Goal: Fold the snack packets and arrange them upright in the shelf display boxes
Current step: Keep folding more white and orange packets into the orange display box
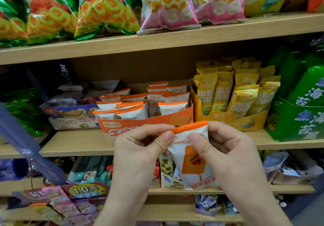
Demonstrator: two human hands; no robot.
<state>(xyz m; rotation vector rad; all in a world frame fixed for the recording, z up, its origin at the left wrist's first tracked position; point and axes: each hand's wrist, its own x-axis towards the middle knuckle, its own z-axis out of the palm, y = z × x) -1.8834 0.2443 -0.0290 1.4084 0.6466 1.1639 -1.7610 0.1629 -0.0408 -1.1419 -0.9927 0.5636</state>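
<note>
Wooden shelves (73, 143) packed with snacks fill the head view, and both hands are raised in front of the middle board.

The left hand (138, 155) and the right hand (228, 152) hold one snack packet (191, 159) between them. It is white, with an orange sealed top edge and an orange square printed on its front. The left thumb and forefinger pinch the left end of the orange seal. The right thumb presses on the front just below the seal, and the right fingers curl round behind the packet. The packet hangs tilted, with its bottom edge down toward the right wrist, and touches no shelf.

Just above and behind the hands stands an orange display box (140, 124). Upright packets (133, 112) of the same white and orange kind fill it in rows.

Beyond the right hand, just beside the orange box, a yellow display box (228, 119) holds tall yellow packets (222, 92) on end. Further out on that side sits a green box (298, 120).

Beyond the left hand, a white and purple wafer box (70, 119) touches the orange box.

High above the hands, the top shelf carries green ring-snack bags (105, 10) and pink and white bags (168, 6).

Below the left wrist, a red price label (85, 190) lies among mixed packets on a lower shelf.
</note>
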